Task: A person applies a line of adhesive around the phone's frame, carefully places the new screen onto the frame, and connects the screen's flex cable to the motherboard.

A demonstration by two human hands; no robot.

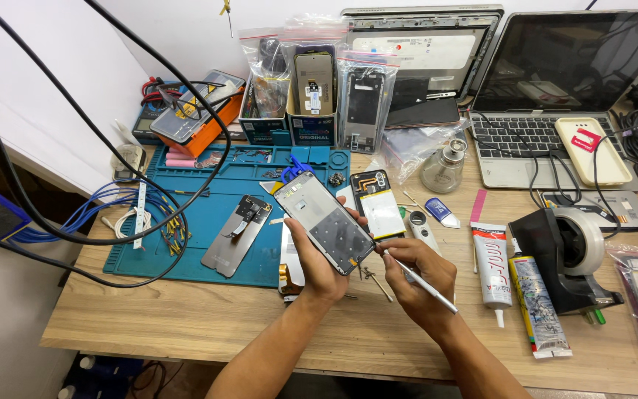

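My left hand (319, 258) holds an opened phone frame (324, 222) tilted above the table, inner side up, showing a pale plate and a dark lower panel. My right hand (419, 277) grips a thin silver tool (426, 284) like a pen, its tip touching the lower right edge of the phone frame. Beside my hands lies another opened phone (378, 203) with a white battery. A grey back cover (236, 235) rests on the blue work mat (186, 244).
Two glue tubes (492, 270) and a black tape dispenser (566, 251) stand to the right. A laptop (548, 96) with cables sits at the back right, bagged phone parts (311, 81) at the back centre, a glass bottle (444, 166) between. Black cables cross the left side.
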